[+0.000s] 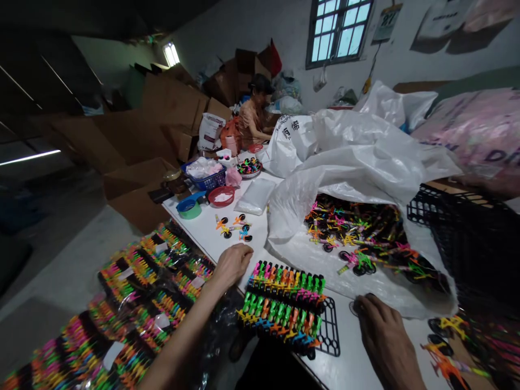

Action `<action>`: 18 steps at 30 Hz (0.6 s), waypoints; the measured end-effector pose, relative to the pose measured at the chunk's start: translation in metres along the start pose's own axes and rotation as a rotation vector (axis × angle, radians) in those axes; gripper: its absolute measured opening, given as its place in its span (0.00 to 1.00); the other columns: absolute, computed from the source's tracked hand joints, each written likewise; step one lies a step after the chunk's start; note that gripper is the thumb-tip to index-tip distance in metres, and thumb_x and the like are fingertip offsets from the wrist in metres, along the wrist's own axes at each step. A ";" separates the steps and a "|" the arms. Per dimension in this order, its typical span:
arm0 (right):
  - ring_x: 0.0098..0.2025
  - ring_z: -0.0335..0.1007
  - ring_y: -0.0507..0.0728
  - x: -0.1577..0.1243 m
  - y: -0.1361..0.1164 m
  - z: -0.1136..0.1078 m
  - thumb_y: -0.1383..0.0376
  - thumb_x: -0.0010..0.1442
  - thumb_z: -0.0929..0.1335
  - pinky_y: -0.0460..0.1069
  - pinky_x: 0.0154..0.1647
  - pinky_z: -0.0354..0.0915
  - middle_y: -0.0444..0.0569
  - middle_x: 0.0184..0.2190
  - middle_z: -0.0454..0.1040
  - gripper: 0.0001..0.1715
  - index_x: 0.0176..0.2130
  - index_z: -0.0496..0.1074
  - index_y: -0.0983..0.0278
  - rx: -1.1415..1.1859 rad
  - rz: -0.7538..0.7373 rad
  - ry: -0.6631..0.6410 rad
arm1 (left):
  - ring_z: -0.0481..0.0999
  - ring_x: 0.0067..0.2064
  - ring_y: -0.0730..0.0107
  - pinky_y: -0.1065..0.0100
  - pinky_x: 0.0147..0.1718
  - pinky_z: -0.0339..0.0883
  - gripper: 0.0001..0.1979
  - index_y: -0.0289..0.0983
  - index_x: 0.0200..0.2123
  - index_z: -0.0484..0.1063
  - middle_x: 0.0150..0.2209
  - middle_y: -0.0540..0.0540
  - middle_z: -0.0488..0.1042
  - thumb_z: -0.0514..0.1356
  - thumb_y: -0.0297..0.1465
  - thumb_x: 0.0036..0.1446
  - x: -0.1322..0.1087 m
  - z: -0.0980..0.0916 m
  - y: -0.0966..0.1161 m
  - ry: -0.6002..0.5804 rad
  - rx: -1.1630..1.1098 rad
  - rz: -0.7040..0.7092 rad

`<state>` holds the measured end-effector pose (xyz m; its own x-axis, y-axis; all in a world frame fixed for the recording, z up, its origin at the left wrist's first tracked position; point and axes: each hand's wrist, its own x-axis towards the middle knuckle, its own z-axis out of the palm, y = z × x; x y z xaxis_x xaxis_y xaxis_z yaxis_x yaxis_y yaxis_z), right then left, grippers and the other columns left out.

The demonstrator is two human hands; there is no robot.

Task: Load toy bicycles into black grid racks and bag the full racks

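My left hand (234,264) is over the table's near edge, just left of a black plastic rack (331,327). Its fingers are curled together, and whatever they may hold is hidden. Two rows of small green, orange and pink toy figures (284,279) on colourful toy bicycles fill most of the rack, leaving its right end bare. To the right of the rack, my right hand (385,338) rests low at the table, fingers bent around a small dark toy wheel (353,307) that shows at its fingertips. Several loose toy bicycles (235,227) lie beyond my left hand.
A large white sack (357,168) lies open with many toy bicycles (361,233) inside. Packed racks of toys (150,281) are heaped at left. Baskets (207,176), a tape roll (190,206) and a red bowl (221,196) stand farther back. Another person (254,116) sits beyond the table.
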<state>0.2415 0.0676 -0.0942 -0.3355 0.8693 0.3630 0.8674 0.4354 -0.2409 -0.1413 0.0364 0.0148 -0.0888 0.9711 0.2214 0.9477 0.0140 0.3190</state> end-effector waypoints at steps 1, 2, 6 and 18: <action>0.47 0.63 0.62 0.000 -0.001 -0.001 0.61 0.58 0.58 0.56 0.46 0.65 0.53 0.47 0.68 0.19 0.46 0.68 0.61 0.017 -0.001 0.012 | 0.75 0.34 0.68 0.69 0.34 0.66 0.09 0.37 0.33 0.74 0.31 0.46 0.76 0.53 0.26 0.56 -0.004 0.005 0.000 -0.012 0.008 -0.010; 0.47 0.63 0.62 -0.001 -0.001 -0.002 0.61 0.58 0.58 0.56 0.45 0.65 0.53 0.47 0.68 0.19 0.47 0.67 0.61 0.034 -0.003 0.026 | 0.75 0.33 0.68 0.69 0.33 0.65 0.09 0.37 0.33 0.74 0.30 0.47 0.76 0.53 0.26 0.56 -0.006 0.008 0.001 -0.017 0.016 -0.022; 0.47 0.62 0.61 -0.003 0.001 -0.004 0.64 0.57 0.59 0.55 0.45 0.64 0.54 0.47 0.66 0.20 0.48 0.65 0.63 0.079 -0.006 0.057 | 0.75 0.36 0.67 0.68 0.37 0.66 0.10 0.36 0.36 0.73 0.34 0.45 0.77 0.51 0.27 0.58 -0.011 0.001 0.005 -0.007 0.037 -0.044; 0.50 0.61 0.54 -0.002 -0.001 -0.074 0.77 0.57 0.59 0.47 0.51 0.56 0.50 0.51 0.66 0.25 0.52 0.64 0.62 0.028 0.103 -0.333 | 0.73 0.42 0.63 0.63 0.42 0.63 0.12 0.39 0.44 0.69 0.40 0.46 0.75 0.51 0.34 0.60 -0.054 0.048 0.135 0.110 -0.022 0.779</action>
<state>0.2687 0.0479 -0.0287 -0.3523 0.9356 0.0233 0.8941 0.3438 -0.2869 0.0064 -0.0021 0.0015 0.5680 0.6698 0.4783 0.7431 -0.6672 0.0518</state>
